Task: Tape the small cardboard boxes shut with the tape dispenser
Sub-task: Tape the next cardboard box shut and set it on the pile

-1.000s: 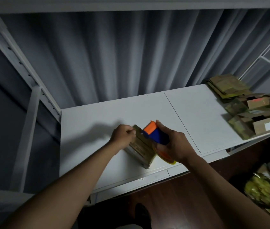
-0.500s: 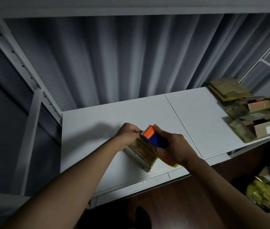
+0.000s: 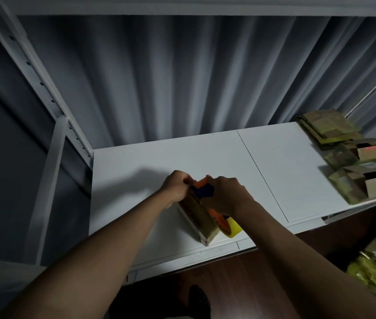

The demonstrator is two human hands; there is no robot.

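Small cardboard box (image 3: 199, 217): set on white desk (image 3: 286, 171), near front edge; far end gripped by left hand (image 3: 175, 187). Tape dispenser (image 3: 203, 189): pressed on box top, right hand (image 3: 226, 195) fingers curled round it. Further cardboard boxes (image 3: 366, 166): piled right of it; contents not discernible.

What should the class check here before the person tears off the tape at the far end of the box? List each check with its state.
1. Left hand steadies the box at its far end: ok.
2. Right hand grips the dispenser: ok.
3. Dispenser sits at the box's far end: ok.
4. Tape roll loaded: ok.
5. Tape flat along the seam: cannot tell, too dark.
6. Box rests on the shelf, away from the box pile: ok.
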